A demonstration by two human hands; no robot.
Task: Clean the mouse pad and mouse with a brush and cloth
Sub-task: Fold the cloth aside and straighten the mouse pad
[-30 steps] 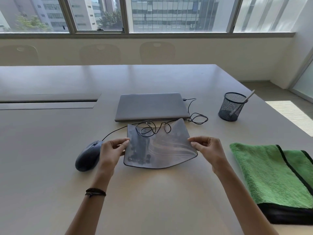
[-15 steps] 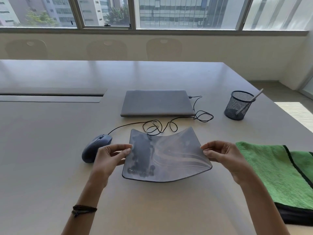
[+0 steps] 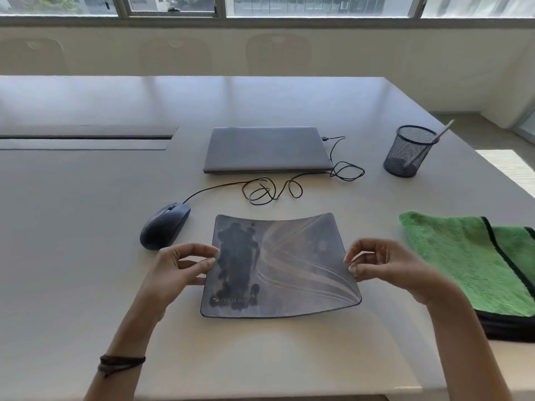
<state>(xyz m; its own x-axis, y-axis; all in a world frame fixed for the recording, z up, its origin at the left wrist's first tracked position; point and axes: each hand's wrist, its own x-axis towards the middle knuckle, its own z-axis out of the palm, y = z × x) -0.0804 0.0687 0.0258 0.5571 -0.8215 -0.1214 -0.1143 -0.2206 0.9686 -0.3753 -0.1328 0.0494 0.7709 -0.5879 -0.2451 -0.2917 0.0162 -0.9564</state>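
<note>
A grey mouse pad [image 3: 280,264] with dark blotches on its left half lies in front of me, its side edges slightly curled up. My left hand [image 3: 179,267] pinches its left edge between thumb and fingers. My right hand [image 3: 385,264] pinches its right edge. A dark wired mouse [image 3: 165,225] rests on the table just left of the pad, apart from it. A folded green cloth [image 3: 469,261] with black trim lies to the right. A pale brush handle [image 3: 443,130] sticks out of a black mesh cup [image 3: 408,151] at the back right.
A closed grey laptop [image 3: 266,149] sits behind the pad, with the mouse's cable [image 3: 275,189] looped between them. The table's front edge [image 3: 260,393] is close to me. A cable slot [image 3: 86,137] runs along the table at the far left.
Both hands have drawn the mouse pad toward me, away from the cable loops, and lowered it nearly flat onto the table. The mouse and cloth stayed put.
</note>
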